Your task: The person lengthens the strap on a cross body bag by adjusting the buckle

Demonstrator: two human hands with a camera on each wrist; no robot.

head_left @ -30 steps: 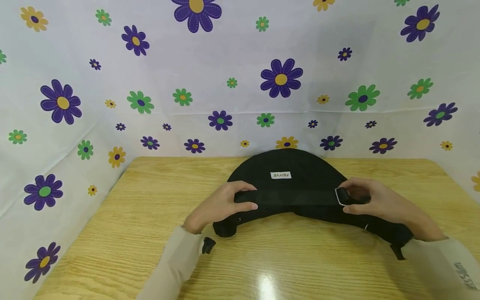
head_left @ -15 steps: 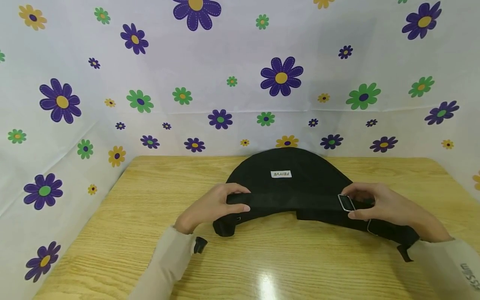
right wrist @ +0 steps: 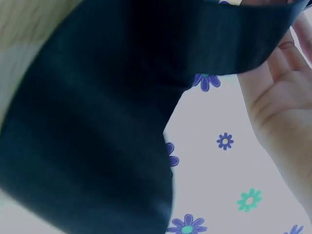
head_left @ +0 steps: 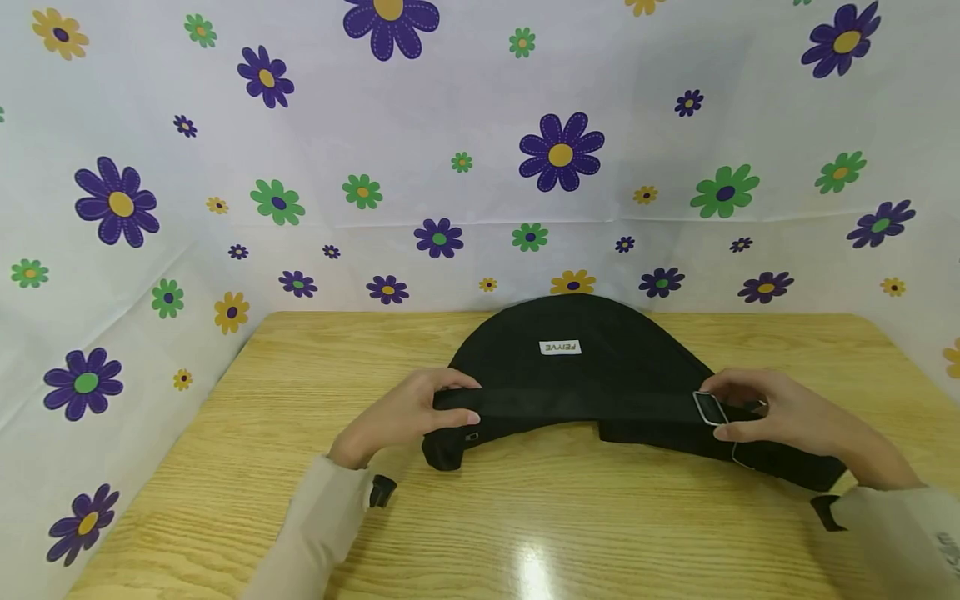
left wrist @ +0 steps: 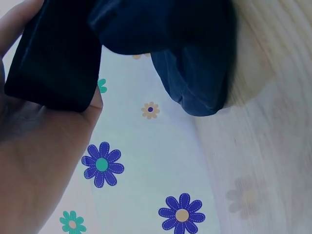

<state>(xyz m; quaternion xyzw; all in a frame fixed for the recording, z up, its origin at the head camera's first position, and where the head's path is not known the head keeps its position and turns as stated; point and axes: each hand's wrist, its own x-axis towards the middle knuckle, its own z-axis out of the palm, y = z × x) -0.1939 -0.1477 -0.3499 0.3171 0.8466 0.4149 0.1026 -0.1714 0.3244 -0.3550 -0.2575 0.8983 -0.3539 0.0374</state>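
Note:
On the far part of the table lies a black curved fabric bag (head_left: 517,350) with a small white label (head_left: 560,347) that reads upside down. In front of it a wide black strap (head_left: 577,405) is stretched sideways between both hands. My left hand (head_left: 401,417) grips the strap's folded left end, thumb below and fingers above; that loop (left wrist: 58,53) shows in the left wrist view. At the other end my right hand (head_left: 787,421) pinches the strap beside a metal slider buckle (head_left: 700,407). Part of the strap behind the right fingers is hidden.
The wooden table (head_left: 525,517) runs back to a white cloth (head_left: 465,100) printed with flowers, which also hangs along the left side. Black wrist straps (head_left: 382,492) stick out at the sleeves. The bag's right end (head_left: 802,467) reaches under the right wrist.
My left hand has slid left and my right hand right and slightly down, so the stretched strap is longer. The slider buckle has shifted right. The bag has barely moved.

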